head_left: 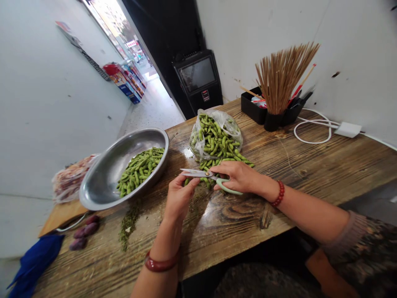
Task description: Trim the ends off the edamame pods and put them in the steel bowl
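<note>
My right hand [240, 177] is closed around the pale green handles of a pair of scissors [198, 173], whose blades point left over my left hand. Between the thumb and fingers of my left hand [177, 199] is a green edamame pod [186, 181], mostly hidden, just under the blades. Behind both hands, edamame pods [221, 142] spill from a clear plastic bag [196, 138] onto the wooden table [235, 223]. To the left stands a wide metal bowl [104, 174], with a heap of edamame pods [141, 170] along its right side.
Small green trimmings [128, 223] lie before the bowl. Several purple-red roundish things [85, 231], a blue cloth [39, 260] and a filled plastic bag [71, 178] are at the left. A black holder [273, 121] with wooden skewers [281, 78] and a white cable [313, 142] occupy the back right.
</note>
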### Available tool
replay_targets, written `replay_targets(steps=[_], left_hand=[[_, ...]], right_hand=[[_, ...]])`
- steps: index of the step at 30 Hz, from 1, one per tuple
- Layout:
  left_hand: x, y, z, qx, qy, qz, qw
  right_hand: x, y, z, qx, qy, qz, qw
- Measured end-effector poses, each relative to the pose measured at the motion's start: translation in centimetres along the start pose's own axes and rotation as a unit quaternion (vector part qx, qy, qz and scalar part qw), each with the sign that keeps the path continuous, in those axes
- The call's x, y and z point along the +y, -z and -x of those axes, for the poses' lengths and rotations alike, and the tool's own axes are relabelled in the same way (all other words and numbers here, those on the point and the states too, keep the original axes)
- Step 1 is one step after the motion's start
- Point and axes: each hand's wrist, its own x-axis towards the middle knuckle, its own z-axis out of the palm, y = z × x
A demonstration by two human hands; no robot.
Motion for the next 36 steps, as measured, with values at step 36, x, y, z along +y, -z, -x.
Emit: replay_targets(steps=[36], left_hand=[[0.32, 0.1, -0.33, -0.005, 0.032, 0.166, 0.986]], right_hand=[[0.25, -0.36, 0.05, 0.036, -0.028, 0.001, 0.999]])
